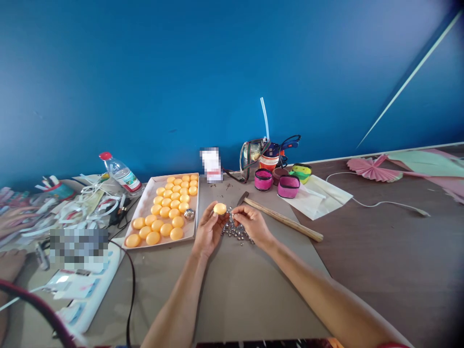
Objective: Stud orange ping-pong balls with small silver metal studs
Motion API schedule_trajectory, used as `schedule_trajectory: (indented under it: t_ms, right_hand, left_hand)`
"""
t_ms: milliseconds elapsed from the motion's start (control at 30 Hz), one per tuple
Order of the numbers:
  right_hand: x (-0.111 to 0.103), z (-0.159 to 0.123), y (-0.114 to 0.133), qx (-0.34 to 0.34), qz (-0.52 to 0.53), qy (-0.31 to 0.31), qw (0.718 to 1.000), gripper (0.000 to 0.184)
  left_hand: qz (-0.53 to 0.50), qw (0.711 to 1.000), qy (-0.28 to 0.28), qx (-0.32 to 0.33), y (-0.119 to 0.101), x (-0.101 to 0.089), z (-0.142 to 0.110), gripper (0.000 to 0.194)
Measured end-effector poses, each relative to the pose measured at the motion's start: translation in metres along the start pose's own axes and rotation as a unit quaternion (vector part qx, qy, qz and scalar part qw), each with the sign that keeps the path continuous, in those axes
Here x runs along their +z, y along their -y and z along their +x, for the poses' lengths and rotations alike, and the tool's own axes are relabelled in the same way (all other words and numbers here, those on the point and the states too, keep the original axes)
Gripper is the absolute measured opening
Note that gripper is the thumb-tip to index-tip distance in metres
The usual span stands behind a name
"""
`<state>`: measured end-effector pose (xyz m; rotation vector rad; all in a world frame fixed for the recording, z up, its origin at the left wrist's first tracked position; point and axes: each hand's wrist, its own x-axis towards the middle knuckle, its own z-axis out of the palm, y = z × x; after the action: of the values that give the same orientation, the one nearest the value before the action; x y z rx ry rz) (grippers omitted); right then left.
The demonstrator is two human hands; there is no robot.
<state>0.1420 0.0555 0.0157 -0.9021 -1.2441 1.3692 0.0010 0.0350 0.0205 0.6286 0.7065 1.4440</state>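
Between the thumb and fingers of my left hand (206, 232) is a small yellow-orange ball (219, 209), raised above the table. My right hand (253, 223) is close beside it, thumb and fingertips pinched together; whatever they hold is too small to make out. Under and between both hands lies a loose pile of small shiny silver pieces (237, 233), partly covered by the fingers. Left of my hands, a shallow white tray (145, 191) carries rows of similar orange balls (165, 212) and one round silver object (189, 214) near its right side.
A hammer (286, 218) with a wooden handle lies right of my hands. Behind it are pink wristband-like rolls (289, 186), white paper (319, 198) and an orange-white cup (269, 161). A bottle (125, 178), cables and clutter fill the left, where another person's hand (16, 220) shows.
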Motion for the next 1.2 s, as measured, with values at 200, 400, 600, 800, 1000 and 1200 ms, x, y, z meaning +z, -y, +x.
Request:
schedule_trajectory:
  t_ms: [200,400,600,800,1000,1200]
  right_hand:
    - [-0.004,0.003,-0.001,-0.052,-0.044,-0.009,0.998,0.010]
    - [-0.001,0.002,-0.003,-0.069,-0.027,0.013,0.997,0.011]
    - [0.001,0.001,-0.010,-0.036,0.018,0.033,0.999,0.015]
    - [0.001,0.001,-0.012,-0.010,0.036,0.038,0.999,0.015]
    - [0.001,0.001,-0.013,0.010,0.044,0.033,0.998,0.017]
    - [0.002,0.000,-0.009,0.002,0.021,0.033,0.999,0.014]
  left_hand:
    - [0.013,1.000,0.015,-0.017,0.002,0.000,-0.001,0.033]
    - [0.015,0.999,0.036,-0.023,0.007,0.000,-0.002,0.030]
    - [0.005,0.999,0.039,-0.025,0.007,0.003,-0.002,0.029]
    - [0.004,0.999,0.042,-0.022,0.009,0.002,-0.003,0.030]
    - [0.005,0.999,0.031,-0.026,0.008,0.003,-0.004,0.031]
    - [0.004,0.999,0.033,-0.027,0.009,0.001,-0.003,0.030]
